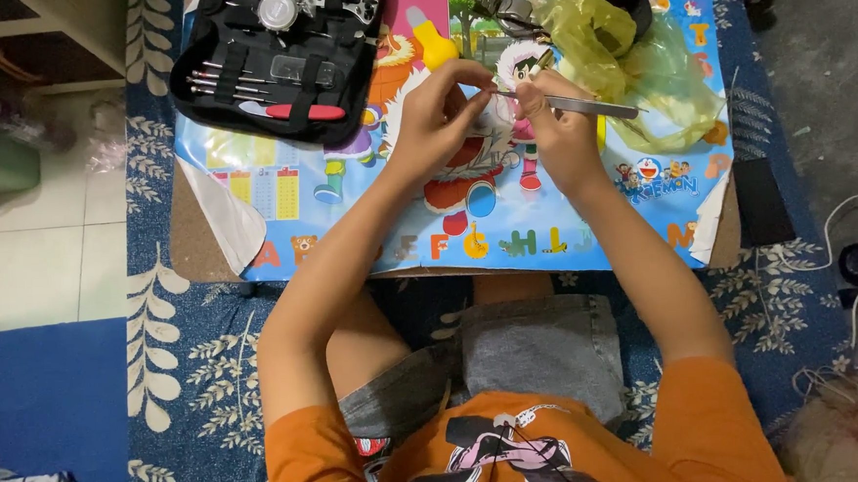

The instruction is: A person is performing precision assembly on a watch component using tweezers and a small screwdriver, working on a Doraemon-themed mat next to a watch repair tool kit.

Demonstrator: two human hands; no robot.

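Both hands meet above the colourful cartoon mat (467,219): the right hand (555,132) pinches metal tweezers (588,106), its tips at a tiny part, too small to identify, closed in the left hand (437,113). Beyond the mat's far-left corner lies an open black tool case (278,58); yellow plastic bag (625,55) far-right.

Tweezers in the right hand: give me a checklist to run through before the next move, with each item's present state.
1. Right hand grips the metal tweezers: ok, fingers closed round them.
2. Tweezer tips reach the small part pinched in the left hand: ok, they point into its fingertips.
3. What that small part is and whether the tips grip it: cannot tell, hidden by the fingers.
4. Open black tool case within reach on the mat: ok, it lies up and to the left of the left hand.
5. Yellow plastic bag apart from the tweezers: not ok, it lies right behind them.
6. Watch steady on the colourful mat: ok, it lies above the hands.
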